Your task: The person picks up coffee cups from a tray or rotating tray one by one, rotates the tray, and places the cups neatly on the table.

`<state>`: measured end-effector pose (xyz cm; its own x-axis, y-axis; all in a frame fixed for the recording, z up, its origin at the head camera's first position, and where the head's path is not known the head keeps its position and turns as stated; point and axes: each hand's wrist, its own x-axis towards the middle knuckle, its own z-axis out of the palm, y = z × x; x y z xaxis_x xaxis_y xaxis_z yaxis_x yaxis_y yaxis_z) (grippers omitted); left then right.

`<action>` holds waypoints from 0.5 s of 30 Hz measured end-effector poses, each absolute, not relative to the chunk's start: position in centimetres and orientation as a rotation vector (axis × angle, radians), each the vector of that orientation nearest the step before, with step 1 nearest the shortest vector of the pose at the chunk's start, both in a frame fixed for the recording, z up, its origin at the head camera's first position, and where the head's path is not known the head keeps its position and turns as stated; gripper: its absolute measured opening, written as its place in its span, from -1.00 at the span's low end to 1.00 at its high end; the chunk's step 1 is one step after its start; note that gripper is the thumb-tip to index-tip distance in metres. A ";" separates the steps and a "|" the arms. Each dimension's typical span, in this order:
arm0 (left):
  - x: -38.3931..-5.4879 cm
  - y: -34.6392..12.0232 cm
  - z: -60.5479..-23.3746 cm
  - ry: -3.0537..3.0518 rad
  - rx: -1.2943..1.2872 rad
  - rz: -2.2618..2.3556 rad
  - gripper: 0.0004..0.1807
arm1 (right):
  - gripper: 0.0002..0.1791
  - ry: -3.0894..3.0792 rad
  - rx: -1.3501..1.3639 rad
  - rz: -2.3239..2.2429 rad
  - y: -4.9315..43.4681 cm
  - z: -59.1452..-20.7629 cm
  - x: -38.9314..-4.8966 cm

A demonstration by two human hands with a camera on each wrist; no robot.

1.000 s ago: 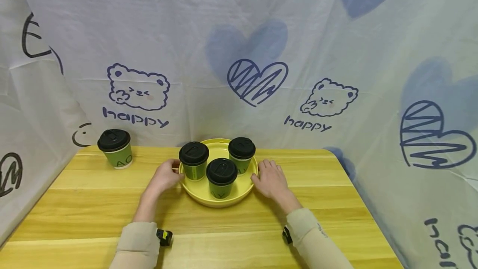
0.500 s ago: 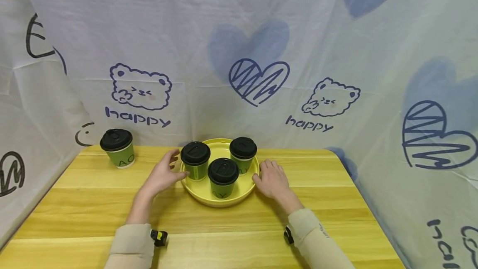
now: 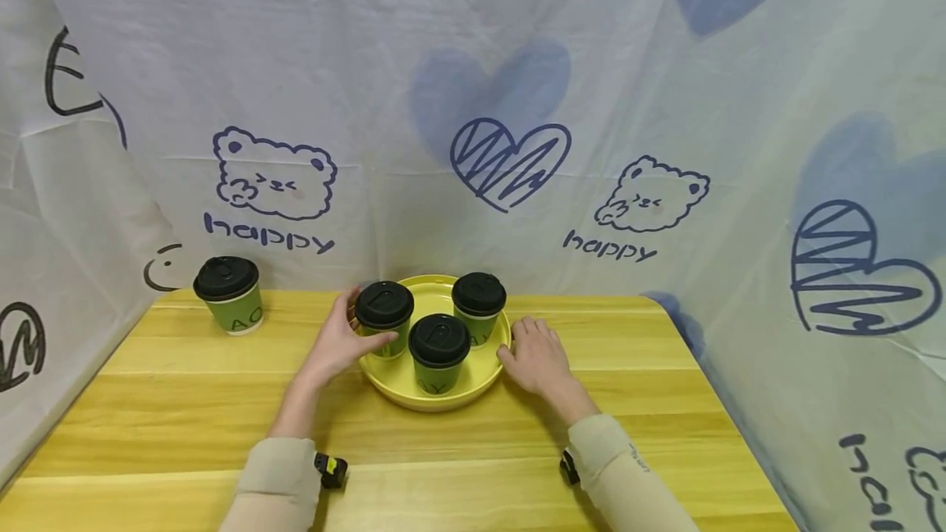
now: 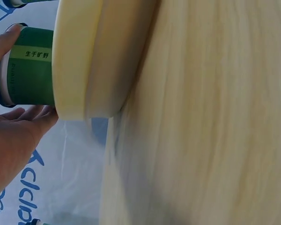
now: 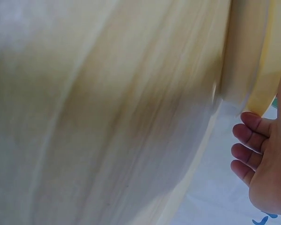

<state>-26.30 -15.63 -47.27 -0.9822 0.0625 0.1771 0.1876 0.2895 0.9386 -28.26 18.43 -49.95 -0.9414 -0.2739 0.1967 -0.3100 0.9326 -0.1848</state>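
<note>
A round yellow tray point(image 3: 473, 384) bears three green paper cups with black lids. My left hand point(image 3: 340, 343) is around the left cup point(image 3: 386, 339), thumb across its front and fingers on its far side. In the left wrist view the thumb lies by the lid of this paper cup point(image 4: 30, 77), and the fingers of my left hand point(image 4: 14, 140) lie along the opposite side. My right hand point(image 3: 535, 355) holds the tray's right rim. The right wrist view has the curled fingers of my right hand point(image 5: 267, 150) by the tray's outer wall point(image 5: 253, 65); the thumb is largely hidden.
Another lidded green cup point(image 3: 231, 298) stands at the table's back left. The front cup point(image 3: 439, 355) and the back right cup point(image 3: 479, 306) are on the tray close to the held one. A printed cloth point(image 3: 399, 212) hangs behind the wooden table point(image 3: 443, 474).
My left hand has let go of the tray's left rim, opened, and moved up and right around the left cup. The right hand stays at the rim; tray and cups have not moved.
</note>
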 end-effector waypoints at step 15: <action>-26.5 -14.9 -48.0 -2.450 -0.156 -1.769 -0.01 | -0.66 -2.918 0.440 0.298 18.4 -50.2 -28.3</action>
